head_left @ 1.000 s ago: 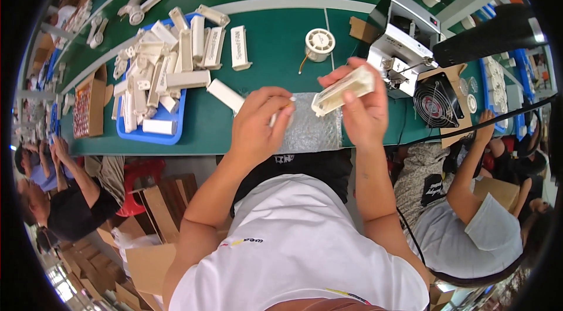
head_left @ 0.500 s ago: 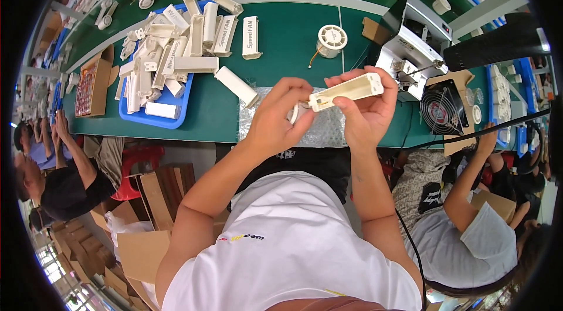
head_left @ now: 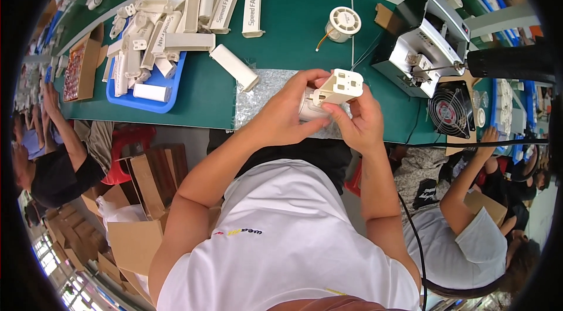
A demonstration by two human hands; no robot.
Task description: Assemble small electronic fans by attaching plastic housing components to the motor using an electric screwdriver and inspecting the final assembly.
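Over the near edge of the green table, both my hands are closed around white plastic parts. My left hand (head_left: 286, 104) grips a round white fan head (head_left: 308, 107), mostly covered by my fingers. In my right hand (head_left: 365, 122) is a white handle shell (head_left: 340, 88), tilted up with its slotted end face toward me. Shell and fan head meet between my hands; whether they are joined I cannot tell. Beneath them lies a sheet of bubble wrap (head_left: 253, 100). Another white handle shell (head_left: 234, 68) rests at its far left corner.
A blue tray (head_left: 173, 91) heaped with white shells stands left, beside a cardboard box (head_left: 89, 70). Farther back sits a round fan head (head_left: 344, 24) with an orange wire. Rightward are a screw feeder (head_left: 422, 41), black electric screwdriver (head_left: 510, 65) and black cooling fan (head_left: 450, 109). Co-workers sit on both sides.
The handle shell has turned from lying lengthwise, hollow side showing, to standing with its end face toward me. My hands have come closer together. The whole view has shifted slightly.
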